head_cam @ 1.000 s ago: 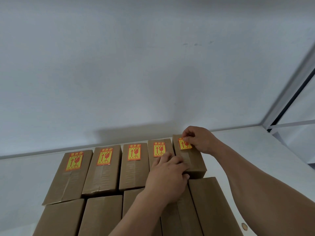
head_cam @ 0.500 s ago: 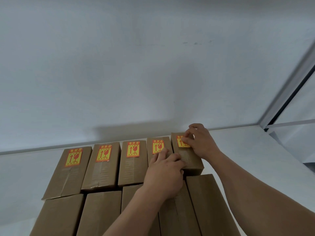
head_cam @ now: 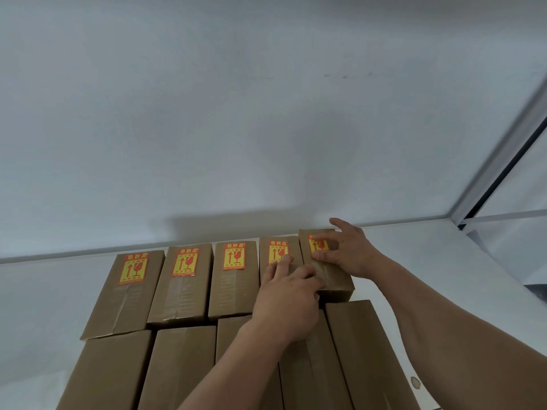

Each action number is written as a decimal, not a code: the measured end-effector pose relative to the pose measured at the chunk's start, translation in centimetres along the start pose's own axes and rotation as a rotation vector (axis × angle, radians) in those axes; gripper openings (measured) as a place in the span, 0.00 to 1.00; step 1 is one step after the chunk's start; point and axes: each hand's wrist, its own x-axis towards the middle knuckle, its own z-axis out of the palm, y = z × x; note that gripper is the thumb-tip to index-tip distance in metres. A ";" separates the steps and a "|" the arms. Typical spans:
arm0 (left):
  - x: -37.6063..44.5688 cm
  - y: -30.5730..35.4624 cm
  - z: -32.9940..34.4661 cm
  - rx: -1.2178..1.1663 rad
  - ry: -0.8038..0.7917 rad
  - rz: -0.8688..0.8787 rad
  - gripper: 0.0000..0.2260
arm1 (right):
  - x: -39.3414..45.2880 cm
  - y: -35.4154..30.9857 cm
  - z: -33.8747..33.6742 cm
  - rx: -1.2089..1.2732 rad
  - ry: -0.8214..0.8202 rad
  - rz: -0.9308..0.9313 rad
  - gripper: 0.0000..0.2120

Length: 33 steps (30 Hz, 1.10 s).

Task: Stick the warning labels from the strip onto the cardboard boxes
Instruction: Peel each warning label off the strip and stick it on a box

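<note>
Five cardboard boxes stand side by side in the back row. The three on the left and the fourth each carry a yellow-and-red warning label (head_cam: 234, 256). On the rightmost box (head_cam: 337, 279) lies another label (head_cam: 316, 245), partly covered by my right hand (head_cam: 352, 253), whose spread fingers press on it. My left hand (head_cam: 287, 303) lies flat over the near ends of the fourth and fifth boxes and holds nothing. No label strip is in view.
A front row of unlabelled cardboard boxes (head_cam: 180, 365) fills the space under my forearms. All boxes sit on a white table (head_cam: 444, 276) against a white wall. A window frame (head_cam: 503, 161) runs up the right side. A small brown spot (head_cam: 415, 382) marks the table.
My right hand went from pinching the label's edge to spreading its fingers flat over it. The label now lies on the rightmost box. The left hand has barely moved.
</note>
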 end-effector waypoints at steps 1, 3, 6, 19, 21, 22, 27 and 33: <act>0.0 0.0 0.0 -0.006 -0.002 0.000 0.18 | 0.1 -0.2 -0.2 -0.002 0.011 -0.003 0.21; 0.0 0.0 0.0 -0.012 -0.001 0.002 0.18 | 0.4 -0.5 0.0 -0.022 0.015 -0.016 0.20; -0.1 -0.4 0.1 -0.012 -0.003 0.006 0.18 | 0.3 -0.4 0.9 -0.033 0.010 -0.014 0.21; -2.7 -2.7 -2.7 -0.115 0.187 -0.014 0.17 | -2.0 -3.8 0.8 -0.216 0.228 -0.128 0.16; -4.4 -4.6 -3.9 -0.076 0.252 -0.051 0.16 | -3.0 -5.6 1.3 -0.295 0.240 -0.196 0.15; -5.5 -5.5 -4.4 -0.058 0.273 -0.079 0.15 | -3.6 -6.8 1.7 -0.337 0.245 -0.233 0.15; -12.1 -10.8 -6.8 0.089 0.305 -0.159 0.13 | -6.7 -14.7 3.5 -0.426 0.237 -0.387 0.16; -22.0 -20.2 -8.5 0.174 0.414 -0.288 0.06 | -8.6 -25.0 9.2 -0.437 0.224 -0.529 0.15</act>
